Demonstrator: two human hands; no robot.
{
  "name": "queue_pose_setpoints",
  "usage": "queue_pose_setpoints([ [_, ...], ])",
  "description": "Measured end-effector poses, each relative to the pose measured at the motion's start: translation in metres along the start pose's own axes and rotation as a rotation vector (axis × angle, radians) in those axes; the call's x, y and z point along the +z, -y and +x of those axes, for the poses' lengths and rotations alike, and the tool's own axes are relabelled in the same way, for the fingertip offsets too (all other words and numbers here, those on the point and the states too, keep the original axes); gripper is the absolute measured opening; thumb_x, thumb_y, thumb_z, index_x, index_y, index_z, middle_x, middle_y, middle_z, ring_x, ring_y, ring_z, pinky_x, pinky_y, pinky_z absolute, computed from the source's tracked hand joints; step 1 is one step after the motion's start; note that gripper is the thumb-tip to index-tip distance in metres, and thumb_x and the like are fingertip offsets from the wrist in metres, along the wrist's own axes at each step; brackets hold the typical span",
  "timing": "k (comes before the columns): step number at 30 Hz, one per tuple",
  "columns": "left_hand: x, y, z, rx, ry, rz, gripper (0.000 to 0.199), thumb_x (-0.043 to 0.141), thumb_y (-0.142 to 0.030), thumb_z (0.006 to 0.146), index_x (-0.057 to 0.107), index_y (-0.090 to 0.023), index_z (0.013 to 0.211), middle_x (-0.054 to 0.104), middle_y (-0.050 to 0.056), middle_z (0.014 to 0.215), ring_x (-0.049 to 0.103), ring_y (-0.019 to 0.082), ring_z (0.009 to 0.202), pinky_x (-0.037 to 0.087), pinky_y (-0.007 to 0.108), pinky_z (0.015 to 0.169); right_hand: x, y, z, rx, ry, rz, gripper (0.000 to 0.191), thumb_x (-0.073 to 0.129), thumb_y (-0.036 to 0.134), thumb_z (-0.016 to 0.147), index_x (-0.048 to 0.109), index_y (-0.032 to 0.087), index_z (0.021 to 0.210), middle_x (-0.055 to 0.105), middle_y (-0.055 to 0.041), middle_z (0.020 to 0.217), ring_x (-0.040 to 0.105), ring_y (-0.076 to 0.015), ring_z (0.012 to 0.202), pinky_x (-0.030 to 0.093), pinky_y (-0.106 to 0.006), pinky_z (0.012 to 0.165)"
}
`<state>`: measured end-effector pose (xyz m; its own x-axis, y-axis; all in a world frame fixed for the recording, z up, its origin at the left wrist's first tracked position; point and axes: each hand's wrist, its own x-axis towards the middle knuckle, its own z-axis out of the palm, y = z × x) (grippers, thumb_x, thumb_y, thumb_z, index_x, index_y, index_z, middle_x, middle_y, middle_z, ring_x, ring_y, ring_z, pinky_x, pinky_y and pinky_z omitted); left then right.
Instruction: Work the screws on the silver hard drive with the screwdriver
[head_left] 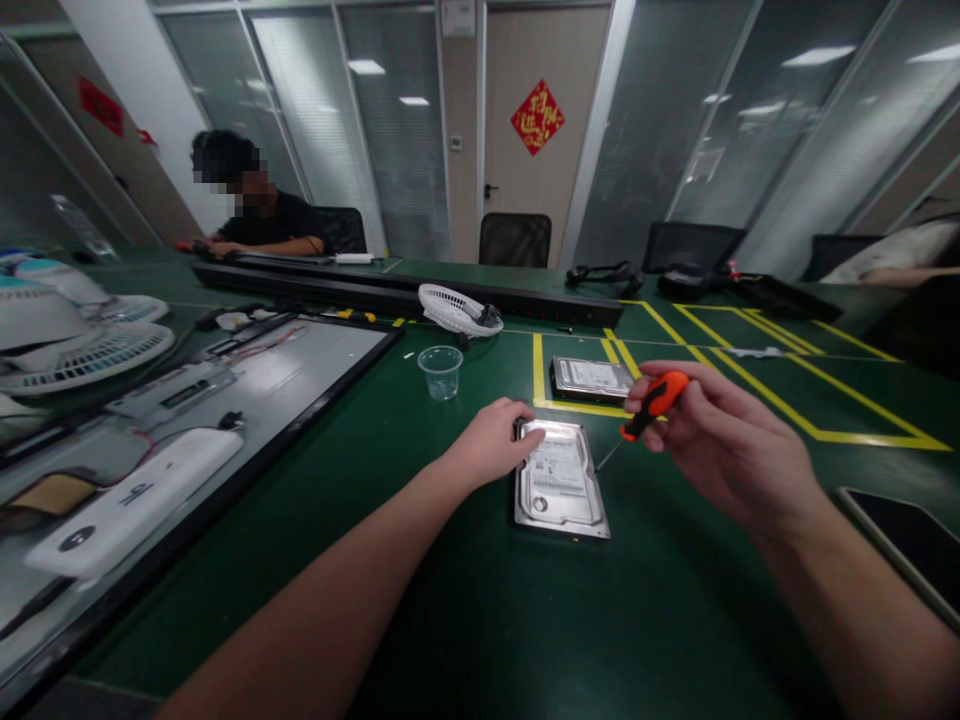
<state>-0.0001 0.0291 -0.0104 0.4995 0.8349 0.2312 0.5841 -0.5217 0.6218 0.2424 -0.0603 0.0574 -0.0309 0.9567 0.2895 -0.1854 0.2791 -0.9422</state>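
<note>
A silver hard drive lies flat on the green table, label side up. My left hand grips its far left corner, with the thumb on the top cover and the other fingers around the edge. Between the fingers of my right hand is an orange and black screwdriver, held at a slant. Its thin shaft points down and left, and the tip meets the drive's right edge. Whether it sits in a screw is too small to tell. Just beyond, a second hard drive rests by yellow tape.
A clear plastic cup stands beyond my left hand, near a white fan-like grille. At left is a large panel with a white device on it. A phone lies at right. A person sits across the table.
</note>
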Motion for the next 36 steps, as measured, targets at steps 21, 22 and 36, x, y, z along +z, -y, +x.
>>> queue_pose_setpoints([
  [21, 0.0019, 0.0025, 0.0012, 0.010, -0.009, 0.011, 0.031, 0.064, -0.041, 0.095, 0.074, -0.017, 0.112, 0.067, 0.008, 0.103, 0.064, 0.021, 0.086, 0.051, 0.034, 0.079, -0.0009, -0.0035, 0.0001, -0.045, -0.003, -0.023, 0.017, 0.076, 0.025, 0.091, 0.072, 0.025, 0.107, 0.073, -0.0070, 0.108, 0.065, -0.0158, 0.083, 0.054, -0.023, 0.058],
  [22, 0.0020, 0.0028, 0.0012, 0.012, -0.010, 0.012, 0.031, 0.064, -0.041, 0.095, 0.074, -0.017, 0.112, 0.067, 0.008, 0.103, 0.064, 0.021, 0.086, 0.051, 0.034, 0.079, -0.0010, -0.0038, -0.0001, -0.054, -0.012, -0.033, 0.017, 0.078, 0.024, 0.088, 0.070, 0.025, 0.104, 0.073, -0.0065, 0.109, 0.065, -0.0151, 0.080, 0.053, -0.023, 0.057],
  [36, 0.0030, 0.0040, 0.0015, 0.020, -0.018, 0.019, 0.030, 0.065, -0.041, 0.095, 0.074, -0.018, 0.112, 0.067, 0.007, 0.103, 0.063, 0.020, 0.086, 0.050, 0.033, 0.078, 0.0002, -0.0025, -0.0004, -0.008, -0.010, -0.007, 0.023, 0.068, 0.029, 0.095, 0.075, 0.027, 0.117, 0.072, -0.0082, 0.108, 0.066, -0.0195, 0.087, 0.053, -0.027, 0.057],
])
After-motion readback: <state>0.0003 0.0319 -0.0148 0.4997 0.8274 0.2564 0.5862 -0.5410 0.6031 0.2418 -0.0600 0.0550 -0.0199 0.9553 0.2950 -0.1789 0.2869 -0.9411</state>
